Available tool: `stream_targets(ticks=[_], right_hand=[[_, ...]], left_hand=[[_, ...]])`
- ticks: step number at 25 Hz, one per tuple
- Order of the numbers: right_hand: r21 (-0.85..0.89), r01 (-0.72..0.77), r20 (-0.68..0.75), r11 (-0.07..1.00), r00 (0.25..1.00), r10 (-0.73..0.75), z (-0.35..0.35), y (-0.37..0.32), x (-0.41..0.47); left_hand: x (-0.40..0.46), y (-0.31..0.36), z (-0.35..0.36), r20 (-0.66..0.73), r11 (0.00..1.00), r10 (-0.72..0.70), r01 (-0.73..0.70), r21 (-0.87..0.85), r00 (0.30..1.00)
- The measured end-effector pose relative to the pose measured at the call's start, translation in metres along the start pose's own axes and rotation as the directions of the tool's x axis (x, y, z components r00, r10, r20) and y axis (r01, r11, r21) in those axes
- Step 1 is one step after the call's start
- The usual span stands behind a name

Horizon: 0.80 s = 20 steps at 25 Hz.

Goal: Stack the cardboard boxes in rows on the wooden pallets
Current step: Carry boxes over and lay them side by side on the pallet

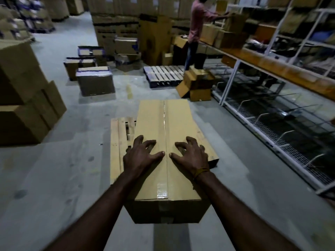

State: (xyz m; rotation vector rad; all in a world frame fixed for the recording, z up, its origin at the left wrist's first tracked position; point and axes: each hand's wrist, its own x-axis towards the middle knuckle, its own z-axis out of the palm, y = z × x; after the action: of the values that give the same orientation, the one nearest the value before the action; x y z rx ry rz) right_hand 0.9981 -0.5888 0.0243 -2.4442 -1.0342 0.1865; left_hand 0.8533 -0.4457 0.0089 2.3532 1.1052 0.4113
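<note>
- The long cardboard box (166, 142) lies on the wooden pallet (117, 147), its long axis running straight away from the person, and the taped seam on its top follows that same line.
- The box covers the pallet's right part and leaves a strip of slats bare along the left edge; its near end juts out past the pallet's near edge.
- The left hand (141, 156) rests on the box top left of the seam, fingers spread and slightly bent, gripping nothing.
- The right hand (192, 156) rests on the top right of the seam, fingers spread and arched in the same way, a cord round the wrist; the two thumbs almost meet at the tape.
- The pallet's right side and far edge are hidden under the box.
- Farther off, a second pallet (165, 75) lies on the floor, and a person in a pink shirt (196, 24) stands blurred at the shelving (272, 66).
</note>
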Motion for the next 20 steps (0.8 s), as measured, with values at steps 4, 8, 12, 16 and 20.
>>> stream_targets(ticks=[4, 8, 12, 16, 20], right_hand=[[0.007, -0.042, -0.027, 0.999, 0.999, 0.042, -0.034, 0.06, 0.044], [0.015, -0.078, -0.047, 0.997, 0.996, 0.079, -0.039, 0.113, 0.103], [0.012, -0.106, -0.043, 0.994, 0.993, 0.107, -0.029, 0.162, 0.179], [-0.021, -0.141, -0.027, 0.99, 0.99, 0.14, -0.027, 0.204, 0.266], [-0.034, -0.146, -0.05, 0.989, 0.988, 0.145, -0.028, 0.238, 0.33]], left_hand=[[0.048, 0.06, 0.044, 0.043, 0.998, 0.068, -0.068, -0.019, 0.997], [0.107, 0.096, 0.091, 0.054, 0.996, 0.089, -0.088, -0.011, 0.995], [0.186, 0.116, 0.146, 0.086, 0.996, 0.094, -0.093, -0.009, 0.992], [0.268, 0.14, 0.194, 0.123, 0.996, 0.08, -0.075, -0.046, 0.989], [0.327, 0.165, 0.225, 0.111, 0.995, 0.094, -0.089, -0.054, 0.989]])
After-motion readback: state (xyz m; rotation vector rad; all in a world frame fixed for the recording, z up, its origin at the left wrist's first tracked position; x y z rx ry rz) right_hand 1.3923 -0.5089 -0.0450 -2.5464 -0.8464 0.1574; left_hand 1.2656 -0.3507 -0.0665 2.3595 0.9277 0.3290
